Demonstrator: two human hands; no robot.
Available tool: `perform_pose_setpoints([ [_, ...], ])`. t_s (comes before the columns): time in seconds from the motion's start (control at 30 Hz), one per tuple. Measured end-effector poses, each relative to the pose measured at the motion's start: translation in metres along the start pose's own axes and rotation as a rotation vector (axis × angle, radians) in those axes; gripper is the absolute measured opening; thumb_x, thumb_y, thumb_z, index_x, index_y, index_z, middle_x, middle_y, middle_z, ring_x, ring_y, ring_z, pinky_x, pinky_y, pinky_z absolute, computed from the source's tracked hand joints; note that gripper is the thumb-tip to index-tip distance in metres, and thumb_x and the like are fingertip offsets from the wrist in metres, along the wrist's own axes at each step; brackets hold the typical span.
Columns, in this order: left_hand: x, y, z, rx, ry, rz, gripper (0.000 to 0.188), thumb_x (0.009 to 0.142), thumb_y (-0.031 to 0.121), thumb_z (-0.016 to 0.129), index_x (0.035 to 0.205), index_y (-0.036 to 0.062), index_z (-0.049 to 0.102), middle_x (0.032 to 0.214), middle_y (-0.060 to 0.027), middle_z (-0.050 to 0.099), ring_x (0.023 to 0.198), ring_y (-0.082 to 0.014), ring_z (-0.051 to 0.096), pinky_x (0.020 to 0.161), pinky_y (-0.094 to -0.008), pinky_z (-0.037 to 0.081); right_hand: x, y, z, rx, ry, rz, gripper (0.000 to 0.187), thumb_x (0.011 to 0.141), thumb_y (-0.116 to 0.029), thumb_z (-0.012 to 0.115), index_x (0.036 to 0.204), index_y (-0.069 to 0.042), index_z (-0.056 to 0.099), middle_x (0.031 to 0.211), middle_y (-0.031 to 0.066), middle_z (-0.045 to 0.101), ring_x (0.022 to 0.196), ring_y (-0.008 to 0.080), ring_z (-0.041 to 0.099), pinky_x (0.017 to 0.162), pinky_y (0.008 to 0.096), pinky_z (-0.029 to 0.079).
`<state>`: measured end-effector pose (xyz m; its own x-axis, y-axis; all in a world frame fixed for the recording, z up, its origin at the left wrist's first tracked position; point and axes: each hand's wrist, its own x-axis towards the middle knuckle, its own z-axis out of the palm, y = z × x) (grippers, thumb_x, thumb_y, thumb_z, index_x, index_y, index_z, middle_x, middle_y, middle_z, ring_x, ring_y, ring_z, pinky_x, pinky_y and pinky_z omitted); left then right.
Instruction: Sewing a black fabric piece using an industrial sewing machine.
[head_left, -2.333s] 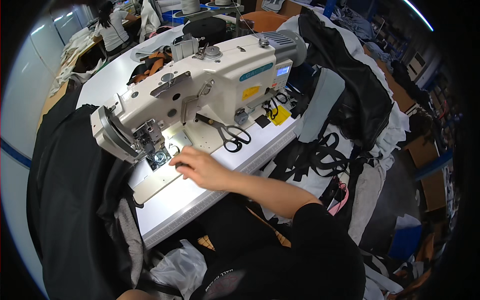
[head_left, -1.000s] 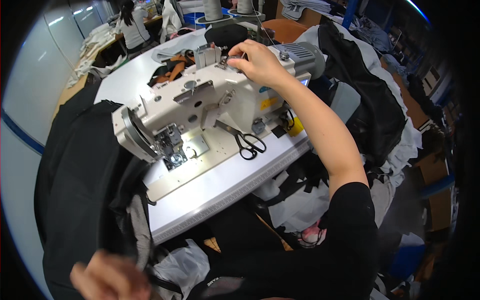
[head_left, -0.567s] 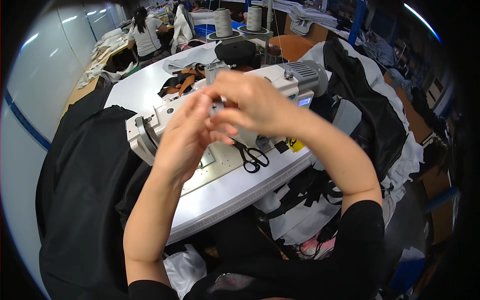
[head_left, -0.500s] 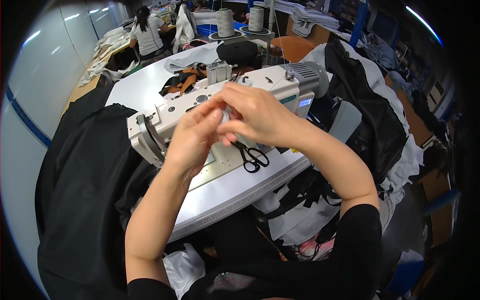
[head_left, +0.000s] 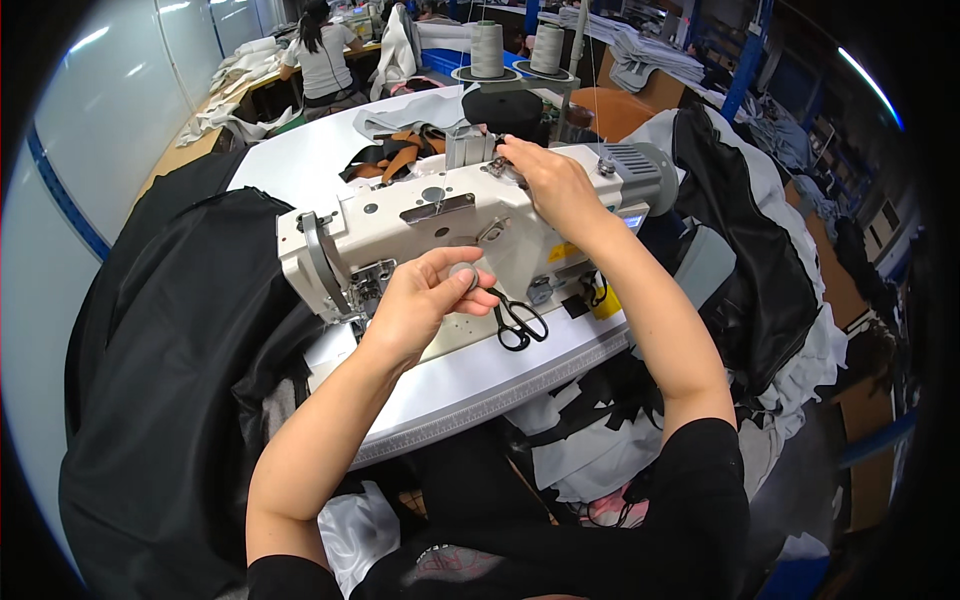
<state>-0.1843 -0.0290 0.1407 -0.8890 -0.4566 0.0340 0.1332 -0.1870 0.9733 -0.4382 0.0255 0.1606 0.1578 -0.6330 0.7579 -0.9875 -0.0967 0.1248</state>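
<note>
In front of the white sewing machine (head_left: pixel 385 215), my left hand (head_left: pixel 415 300) pinches a small round grey bobbin (head_left: pixel 465 275) between thumb and fingers. My right hand (head_left: pixel 562 192) reaches over the machine's top, its fingers close together at the small metal parts (head_left: pixel 503 168) there. Whatever lies under those fingertips is hidden. Black-handled scissors (head_left: pixel 522 328) lie on the machine bed, just right of my left hand and below it.
Two grey thread cones (head_left: pixel 487 50) stand behind the machine. Black material (head_left: pixel 160 380) drapes over the left side, and more black material (head_left: pixel 735 240) is heaped at the right. Brown and black strips (head_left: pixel 400 155) lie behind. A person (head_left: pixel 318 65) sits farther back.
My hands were together around the small round thing; now they are apart. The right hand has moved up to the machine's top, while the left keeps the bobbin. The view has shifted slightly.
</note>
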Motion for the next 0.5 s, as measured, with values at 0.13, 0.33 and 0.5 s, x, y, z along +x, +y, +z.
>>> perform_pose_setpoints([
  [0.13, -0.001, -0.001, 0.002, 0.027, 0.000, -0.017, 0.033, 0.102, 0.008, 0.055, 0.130, -0.0085, 0.053, 0.106, -0.0177, 0.068, 0.089, -0.0200, 0.071, 0.082, -0.0304, 0.058, -0.001, -0.012, 0.000, -0.132, -0.009, 0.069, 0.040, 0.082, 0.002, 0.056, 0.122, 0.001, 0.062, 0.123, 0.0231, 0.065, 0.103, 0.0357, 0.069, 0.085, 0.0418, 0.057],
  [0.33, 0.001, -0.005, 0.002, 0.092, -0.106, -0.053, 0.031, 0.101, 0.006, 0.055, 0.129, -0.0073, 0.054, 0.104, -0.0149, 0.068, 0.089, -0.0197, 0.070, 0.082, -0.0299, 0.058, -0.008, -0.005, -0.001, -0.153, 0.086, 0.074, 0.040, 0.082, 0.001, 0.057, 0.122, 0.001, 0.061, 0.123, 0.0234, 0.066, 0.100, 0.0358, 0.070, 0.082, 0.0413, 0.058],
  [0.5, 0.001, -0.004, 0.007, 0.113, -0.149, -0.108, 0.031, 0.101, 0.005, 0.054, 0.129, -0.0076, 0.054, 0.100, -0.0116, 0.066, 0.088, -0.0179, 0.070, 0.080, -0.0287, 0.057, -0.007, -0.003, -0.003, -0.151, 0.024, 0.042, 0.041, 0.081, 0.002, 0.058, 0.122, 0.001, 0.061, 0.123, 0.0236, 0.065, 0.100, 0.0351, 0.070, 0.082, 0.0411, 0.058],
])
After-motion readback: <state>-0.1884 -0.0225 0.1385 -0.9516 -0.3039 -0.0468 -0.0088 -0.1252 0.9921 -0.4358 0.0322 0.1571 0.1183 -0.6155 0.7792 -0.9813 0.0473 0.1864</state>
